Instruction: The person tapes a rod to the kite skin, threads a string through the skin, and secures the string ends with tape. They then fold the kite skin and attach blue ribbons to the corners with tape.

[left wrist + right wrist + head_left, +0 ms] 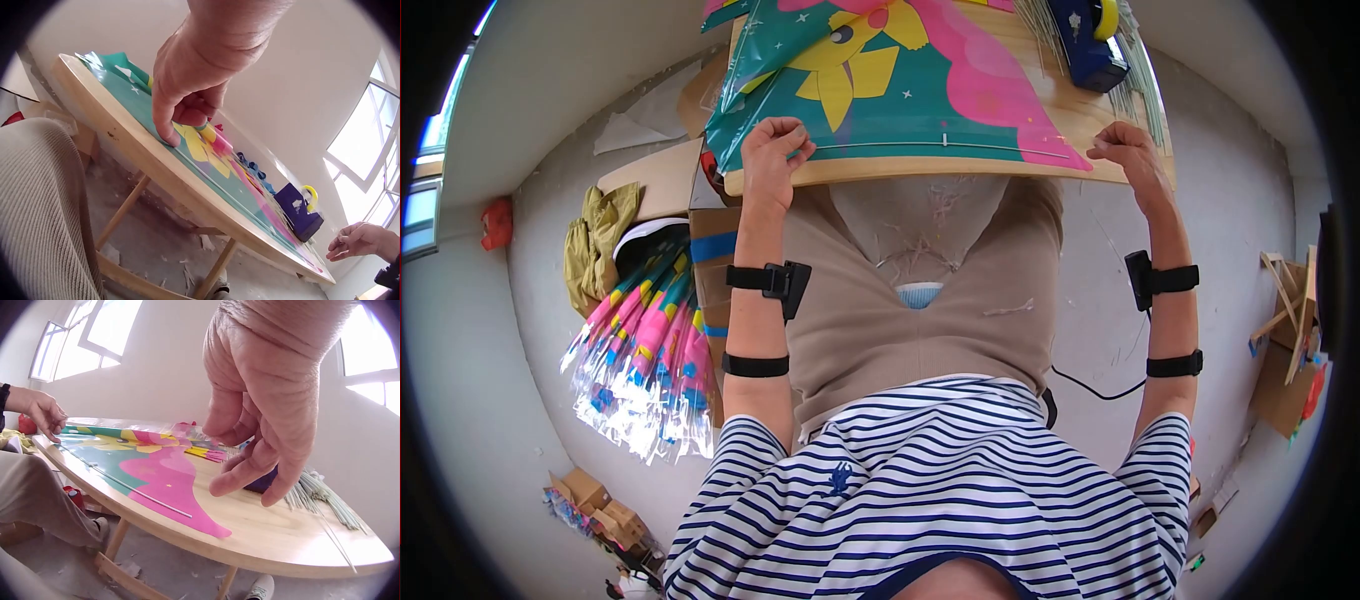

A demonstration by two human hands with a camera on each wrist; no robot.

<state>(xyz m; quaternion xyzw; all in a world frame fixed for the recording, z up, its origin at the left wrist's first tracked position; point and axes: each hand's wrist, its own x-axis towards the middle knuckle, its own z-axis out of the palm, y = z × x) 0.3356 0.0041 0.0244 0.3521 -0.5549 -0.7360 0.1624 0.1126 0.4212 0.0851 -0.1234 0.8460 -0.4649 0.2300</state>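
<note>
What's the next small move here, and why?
Probably lower the right hand onto the right end of the thin rod to steady it. The left hand has fingers down at the rod's left end, while the right fingers hover near the pink tip of the sheet, off the rod.

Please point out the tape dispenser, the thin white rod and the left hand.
Tape dispenser [1097,66]: head view, on its dark blue body.
Thin white rod [187,514]: right wrist view, near its end on the pink.
Left hand [770,162]: head view, middle of the hand.
</note>
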